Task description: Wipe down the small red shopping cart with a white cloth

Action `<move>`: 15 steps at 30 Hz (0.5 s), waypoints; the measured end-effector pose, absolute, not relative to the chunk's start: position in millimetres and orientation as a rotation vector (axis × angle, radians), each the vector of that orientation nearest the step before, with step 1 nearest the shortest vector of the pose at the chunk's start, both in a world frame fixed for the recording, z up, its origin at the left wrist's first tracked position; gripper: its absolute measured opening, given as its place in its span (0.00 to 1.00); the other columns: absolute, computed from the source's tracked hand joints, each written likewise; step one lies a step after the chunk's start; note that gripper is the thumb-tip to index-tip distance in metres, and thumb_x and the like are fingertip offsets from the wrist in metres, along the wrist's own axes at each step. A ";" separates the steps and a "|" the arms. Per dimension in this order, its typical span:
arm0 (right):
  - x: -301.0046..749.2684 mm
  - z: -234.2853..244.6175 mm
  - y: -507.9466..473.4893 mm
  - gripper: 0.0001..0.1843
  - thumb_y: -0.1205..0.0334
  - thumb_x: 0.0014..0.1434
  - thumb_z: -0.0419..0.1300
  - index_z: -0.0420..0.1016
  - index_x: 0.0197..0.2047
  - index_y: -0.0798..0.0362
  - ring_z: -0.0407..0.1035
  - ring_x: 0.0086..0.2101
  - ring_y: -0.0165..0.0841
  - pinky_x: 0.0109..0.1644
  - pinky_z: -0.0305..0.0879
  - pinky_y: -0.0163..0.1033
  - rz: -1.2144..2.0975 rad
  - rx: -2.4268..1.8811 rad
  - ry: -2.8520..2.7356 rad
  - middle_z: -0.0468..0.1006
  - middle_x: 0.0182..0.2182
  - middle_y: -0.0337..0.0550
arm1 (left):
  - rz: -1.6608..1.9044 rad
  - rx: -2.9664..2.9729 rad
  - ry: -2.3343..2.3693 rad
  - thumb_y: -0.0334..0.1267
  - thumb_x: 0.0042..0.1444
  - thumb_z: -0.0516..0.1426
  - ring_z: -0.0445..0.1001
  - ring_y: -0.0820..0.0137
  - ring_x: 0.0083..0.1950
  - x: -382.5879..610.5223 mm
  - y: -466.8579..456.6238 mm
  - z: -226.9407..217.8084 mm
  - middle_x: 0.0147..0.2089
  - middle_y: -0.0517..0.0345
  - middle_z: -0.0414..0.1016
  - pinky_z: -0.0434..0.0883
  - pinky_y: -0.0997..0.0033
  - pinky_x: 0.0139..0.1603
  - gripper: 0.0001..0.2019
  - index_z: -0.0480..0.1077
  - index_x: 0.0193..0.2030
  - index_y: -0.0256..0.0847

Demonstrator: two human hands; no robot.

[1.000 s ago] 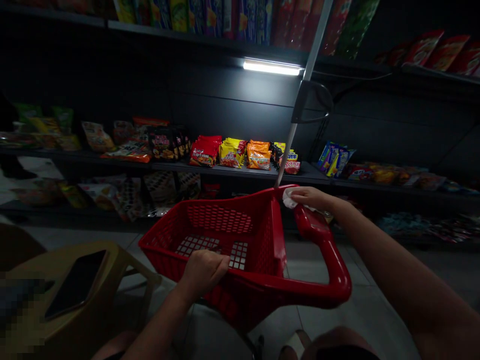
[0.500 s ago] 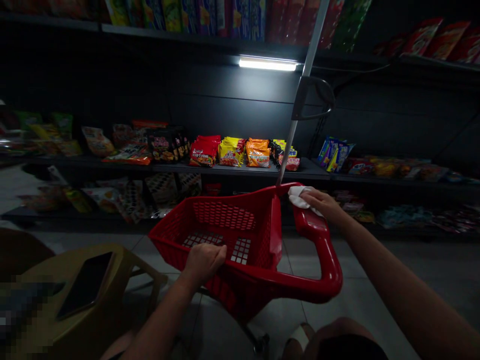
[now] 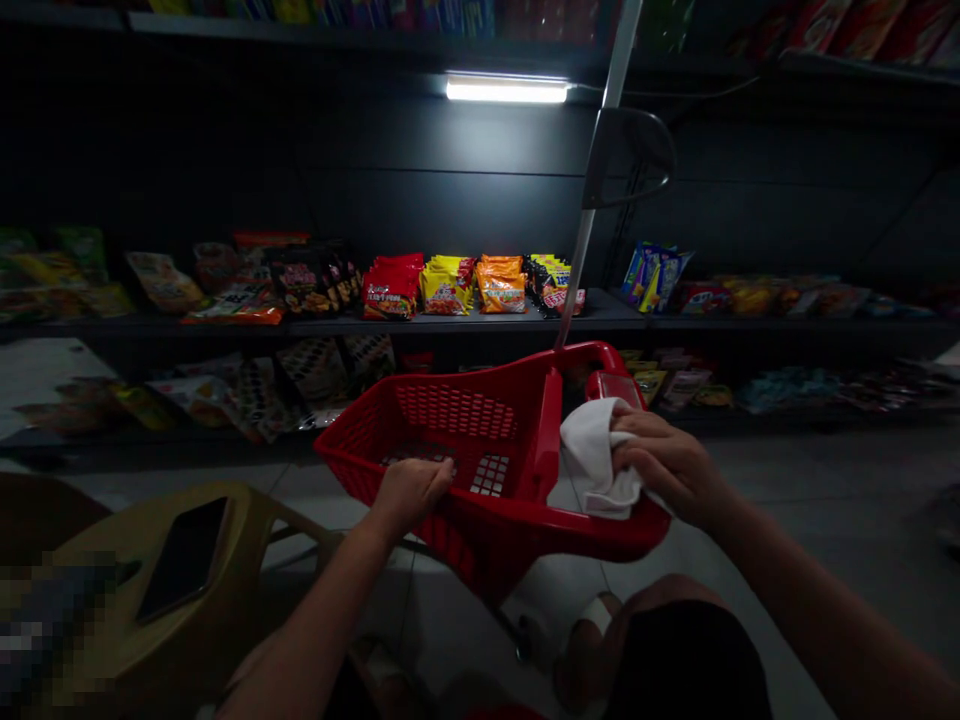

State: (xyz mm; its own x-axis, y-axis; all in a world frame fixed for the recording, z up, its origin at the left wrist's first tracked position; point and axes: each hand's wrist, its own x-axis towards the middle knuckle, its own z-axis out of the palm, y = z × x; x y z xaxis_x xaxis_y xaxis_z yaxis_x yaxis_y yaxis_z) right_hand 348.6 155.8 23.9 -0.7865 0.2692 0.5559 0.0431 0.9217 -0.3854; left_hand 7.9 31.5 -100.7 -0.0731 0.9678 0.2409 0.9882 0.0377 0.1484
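Dark shelving (image 3: 465, 325) stretches across the back, stocked with bagged goods. In front of it stands the red cart (image 3: 517, 522), its basket body at the centre of the view and its looped handle toward the right. The plastic is a deep, glossy red; the far wall is perforated in rows, and pale floor shows through the grid in its base. A pale panel is set into the handle's far side. At lower left is a tan stool (image 3: 244, 505).

The white cloth (image 3: 589, 450) lies at the handle loop, bunched at the top and hanging in soft folds; in this dim light I can't be sure its lower edge touches the near bar. The right hand (image 3: 671, 465) grasps it, fingers pressed into the fabric. The left hand (image 3: 409, 492) is curled over the basket's near rim, gripping it. A dark phone (image 3: 186, 555) lies on the stool.
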 end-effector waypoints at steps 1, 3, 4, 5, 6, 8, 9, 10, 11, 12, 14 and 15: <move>351.4 24.2 157.7 0.21 0.59 0.69 0.46 0.76 0.30 0.48 0.72 0.40 0.37 0.61 0.60 0.49 0.445 -0.288 -2.446 0.78 0.34 0.43 | -0.405 -2.075 -2.229 0.44 0.71 0.39 0.76 0.69 0.30 12.9 33.7 -99.2 0.28 0.52 0.79 0.58 0.71 0.32 0.29 0.74 0.27 0.39; 353.4 26.7 151.7 0.21 0.58 0.69 0.47 0.75 0.28 0.48 0.71 0.38 0.36 0.58 0.62 0.48 0.359 -0.405 -2.522 0.77 0.30 0.42 | -0.363 -2.038 -2.260 0.44 0.71 0.39 0.77 0.68 0.32 22.9 38.0 -95.6 0.30 0.51 0.80 0.59 0.72 0.32 0.28 0.75 0.28 0.39; 351.9 27.3 144.2 0.21 0.57 0.69 0.48 0.74 0.27 0.47 0.70 0.38 0.37 0.54 0.64 0.48 0.287 -0.463 -2.561 0.76 0.29 0.42 | -0.343 -2.014 -2.275 0.44 0.71 0.39 0.78 0.68 0.33 27.7 40.2 -93.8 0.30 0.51 0.81 0.59 0.72 0.32 0.28 0.75 0.29 0.39; 348.3 26.4 134.6 0.20 0.56 0.68 0.50 0.74 0.28 0.47 0.69 0.38 0.38 0.51 0.64 0.48 0.196 -0.533 -2.575 0.76 0.29 0.43 | -0.326 -1.988 -2.294 0.44 0.71 0.39 0.79 0.67 0.34 32.4 42.3 -92.1 0.31 0.50 0.81 0.60 0.72 0.32 0.28 0.76 0.30 0.39; 342.4 23.2 124.0 0.17 0.54 0.68 0.52 0.75 0.29 0.47 0.69 0.39 0.39 0.49 0.64 0.48 0.094 -0.606 -2.559 0.77 0.31 0.45 | -0.312 -1.965 -2.318 0.45 0.71 0.39 0.79 0.66 0.35 37.0 44.5 -90.5 0.33 0.50 0.82 0.61 0.72 0.33 0.28 0.76 0.31 0.39; 323.1 9.0 103.8 0.12 0.54 0.66 0.55 0.78 0.38 0.46 0.69 0.41 0.43 0.49 0.63 0.51 -0.076 -0.708 -2.484 0.78 0.37 0.49 | -0.302 -1.929 -2.362 0.45 0.71 0.39 0.80 0.65 0.37 46.5 48.9 -88.1 0.35 0.49 0.82 0.62 0.72 0.34 0.29 0.77 0.32 0.39; 310.2 -1.5 95.9 0.11 0.55 0.66 0.55 0.78 0.44 0.46 0.69 0.42 0.44 0.50 0.62 0.53 -0.125 -0.719 -2.457 0.78 0.40 0.51 | -0.300 -1.913 -2.383 0.46 0.71 0.38 0.80 0.65 0.37 51.4 51.2 -87.3 0.36 0.49 0.83 0.63 0.72 0.34 0.29 0.77 0.33 0.39; 296.1 -13.2 90.1 0.13 0.58 0.67 0.54 0.77 0.49 0.46 0.68 0.43 0.45 0.52 0.61 0.55 -0.150 -0.705 -2.455 0.78 0.44 0.52 | -0.301 -1.904 -2.398 0.47 0.71 0.38 0.80 0.65 0.38 56.5 53.5 -86.7 0.36 0.49 0.83 0.64 0.72 0.35 0.30 0.77 0.34 0.39; 281.8 -25.3 86.7 0.15 0.61 0.68 0.52 0.76 0.53 0.46 0.68 0.44 0.46 0.53 0.60 0.56 -0.160 -0.679 -2.472 0.77 0.46 0.52 | -0.305 -1.901 -2.409 0.47 0.71 0.37 0.81 0.64 0.38 61.4 55.6 -86.3 0.37 0.48 0.83 0.65 0.71 0.36 0.31 0.78 0.34 0.39; 268.6 -36.5 85.7 0.17 0.64 0.68 0.50 0.74 0.56 0.47 0.68 0.45 0.46 0.54 0.60 0.57 -0.171 -0.654 -2.495 0.77 0.48 0.53 | -0.316 -1.900 -2.420 0.48 0.71 0.36 0.81 0.64 0.39 66.2 57.5 -86.0 0.38 0.47 0.83 0.65 0.71 0.36 0.32 0.78 0.35 0.39; 251.1 -53.3 89.8 0.20 0.67 0.68 0.49 0.72 0.59 0.50 0.68 0.46 0.46 0.54 0.61 0.56 -0.220 -0.620 -2.550 0.76 0.50 0.53 | -0.367 -1.927 -2.422 0.48 0.71 0.34 0.81 0.64 0.39 74.6 60.5 -85.5 0.38 0.47 0.83 0.66 0.71 0.37 0.33 0.78 0.37 0.39; 249.0 -58.0 94.3 0.20 0.67 0.68 0.50 0.71 0.60 0.51 0.68 0.46 0.45 0.54 0.61 0.54 -0.247 -0.596 -2.577 0.76 0.50 0.52 | -0.407 -1.964 -2.399 0.47 0.71 0.34 0.80 0.64 0.39 78.2 61.7 -85.0 0.39 0.47 0.82 0.66 0.71 0.37 0.33 0.78 0.38 0.39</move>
